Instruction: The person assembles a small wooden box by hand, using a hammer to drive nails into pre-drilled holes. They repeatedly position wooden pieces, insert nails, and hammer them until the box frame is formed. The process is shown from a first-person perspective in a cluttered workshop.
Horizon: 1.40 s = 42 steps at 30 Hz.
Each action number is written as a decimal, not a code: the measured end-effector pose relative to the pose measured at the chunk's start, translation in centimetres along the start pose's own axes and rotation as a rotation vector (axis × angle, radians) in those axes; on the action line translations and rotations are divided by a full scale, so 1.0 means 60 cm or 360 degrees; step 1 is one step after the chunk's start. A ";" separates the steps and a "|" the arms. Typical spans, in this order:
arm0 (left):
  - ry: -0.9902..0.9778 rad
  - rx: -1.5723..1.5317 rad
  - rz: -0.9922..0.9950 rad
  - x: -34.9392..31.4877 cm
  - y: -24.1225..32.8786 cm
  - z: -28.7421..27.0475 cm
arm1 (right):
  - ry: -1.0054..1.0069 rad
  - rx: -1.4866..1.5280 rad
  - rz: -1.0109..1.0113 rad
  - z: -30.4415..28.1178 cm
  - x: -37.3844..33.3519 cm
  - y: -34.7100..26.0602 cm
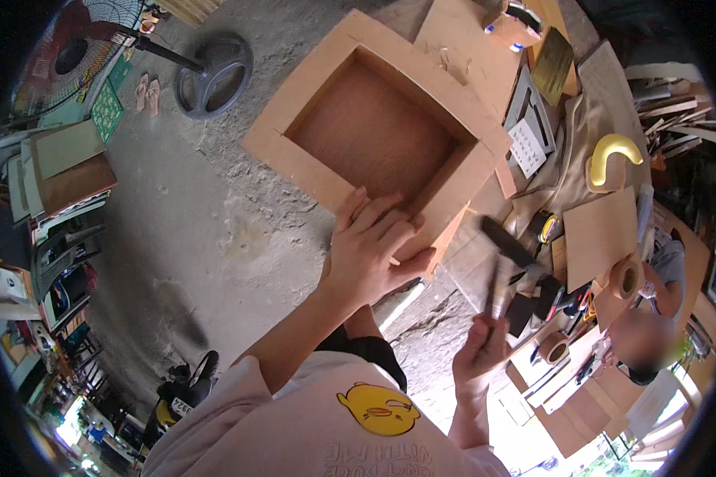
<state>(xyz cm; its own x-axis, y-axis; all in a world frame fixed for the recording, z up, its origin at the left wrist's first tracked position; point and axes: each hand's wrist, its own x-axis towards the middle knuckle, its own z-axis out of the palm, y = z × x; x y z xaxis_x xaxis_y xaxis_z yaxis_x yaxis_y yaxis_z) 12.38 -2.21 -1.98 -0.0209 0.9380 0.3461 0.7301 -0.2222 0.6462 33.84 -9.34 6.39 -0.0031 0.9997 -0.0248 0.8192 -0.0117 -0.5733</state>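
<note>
A square brown cardboard or fibreboard frame [306,171] with a deep recessed centre lies in front of me. My left hand [370,242] rests on its near rim, fingers apart and slightly bent, the thumb stretched to the right. A small pale sliver shows under that hand, too small to name. To the right and nearer my body, my right hand [483,350] is closed around a slim dark-and-silver tool [498,298] pointing upward. Motion blurs the tool, so its kind is unclear. It is apart from the frame, beside a long black object [509,242].
Right of the frame lie a tape measure [546,226], a yellow curved object [614,157], cardboard sheets [601,238] and a tape roll [627,278]. Another person [664,278] is at the far right. A fan base [212,75] stands on the floor at upper left; stacked boards [68,175] line the left.
</note>
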 end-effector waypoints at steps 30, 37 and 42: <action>-0.0496 0.0194 0.0354 0.063 0.035 -0.029 | 0.0518 -0.0093 0.0230 0.124 0.041 0.178; -0.0572 0.0194 0.0317 0.053 0.016 -0.039 | 0.0481 0.0099 0.0019 0.089 0.223 0.139; -0.0550 0.0268 0.0325 0.032 0.001 -0.025 | 0.0346 0.0205 -0.0342 0.135 0.441 0.127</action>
<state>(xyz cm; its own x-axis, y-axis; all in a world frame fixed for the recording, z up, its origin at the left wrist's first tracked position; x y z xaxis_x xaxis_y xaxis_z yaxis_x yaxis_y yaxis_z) 11.36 -0.84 -0.24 0.3445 0.9195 0.1891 0.7972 -0.3929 0.4584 35.34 16.84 -5.25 -0.0343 0.9607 0.2755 0.7340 0.2113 -0.6455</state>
